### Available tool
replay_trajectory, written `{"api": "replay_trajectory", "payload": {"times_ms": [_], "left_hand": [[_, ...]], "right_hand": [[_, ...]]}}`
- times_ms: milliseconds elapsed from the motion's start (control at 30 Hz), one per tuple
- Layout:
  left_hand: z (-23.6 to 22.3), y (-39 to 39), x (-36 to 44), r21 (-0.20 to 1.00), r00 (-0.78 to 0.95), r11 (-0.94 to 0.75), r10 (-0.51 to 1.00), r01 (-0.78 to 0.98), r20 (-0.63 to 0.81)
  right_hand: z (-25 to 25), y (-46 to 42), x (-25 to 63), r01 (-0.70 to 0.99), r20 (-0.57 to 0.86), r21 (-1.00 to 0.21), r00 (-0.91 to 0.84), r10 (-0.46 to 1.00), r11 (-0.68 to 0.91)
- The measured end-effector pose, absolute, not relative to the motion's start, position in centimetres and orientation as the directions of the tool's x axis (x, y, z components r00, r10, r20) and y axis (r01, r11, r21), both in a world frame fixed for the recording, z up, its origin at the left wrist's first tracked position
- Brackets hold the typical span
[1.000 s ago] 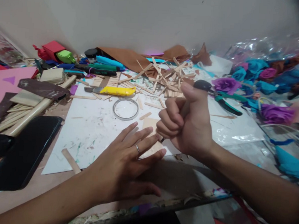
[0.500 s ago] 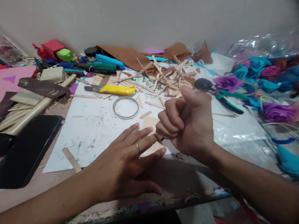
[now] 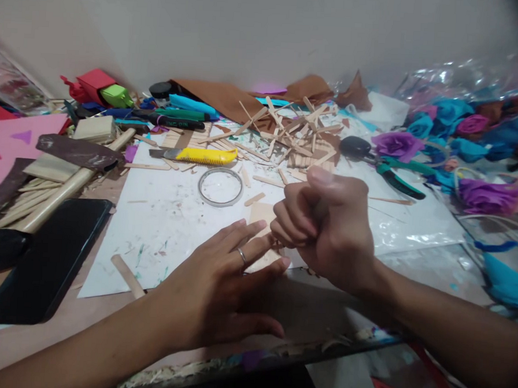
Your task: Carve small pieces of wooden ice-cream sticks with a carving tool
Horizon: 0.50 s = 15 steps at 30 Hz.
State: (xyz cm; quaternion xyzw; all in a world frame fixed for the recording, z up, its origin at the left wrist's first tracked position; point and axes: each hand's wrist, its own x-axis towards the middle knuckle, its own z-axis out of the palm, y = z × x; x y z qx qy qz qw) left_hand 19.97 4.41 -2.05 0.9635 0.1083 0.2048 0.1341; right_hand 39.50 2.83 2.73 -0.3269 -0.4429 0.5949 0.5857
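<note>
My left hand (image 3: 219,290) lies flat with its fingers spread, and the fingertips press on a small panel of joined wooden sticks (image 3: 260,212) that rests on a stained white paper sheet (image 3: 166,224). A ring sits on one finger. My right hand (image 3: 327,226) is clenched in a fist just right of the panel, thumb on top, its knuckles close to my left fingertips. The fist seems to grip a thin dark tool that points down at the panel's edge; the tool is almost wholly hidden.
Behind the panel lie a tape ring (image 3: 220,187), a yellow utility knife (image 3: 204,155) and a pile of loose sticks (image 3: 297,132). Green-handled pliers (image 3: 398,181) and paper flowers (image 3: 480,194) are at the right. A black phone (image 3: 42,258) lies left; a single stick (image 3: 127,275) lies near my left wrist.
My right fist has dropped a little and drawn closer to the panel. My left hand stays pressed on the panel.
</note>
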Motion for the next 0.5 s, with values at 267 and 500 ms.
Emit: {"api": "replay_trajectory", "payload": {"times_ms": [267, 500], "left_hand": [[-1.3, 4.4, 20.3, 0.375, 0.9, -0.907, 0.317, 0.194, 0.301], [-0.6, 4.4, 20.4, 0.371, 0.905, -0.906, 0.32, 0.205, 0.279]], "right_hand": [[2.0, 2.4, 39.2, -0.387, 0.157, -0.914, -0.069, 0.985, 0.119], [1.0, 1.9, 39.3, -0.369, 0.21, -0.918, -0.137, 0.968, 0.147]]}}
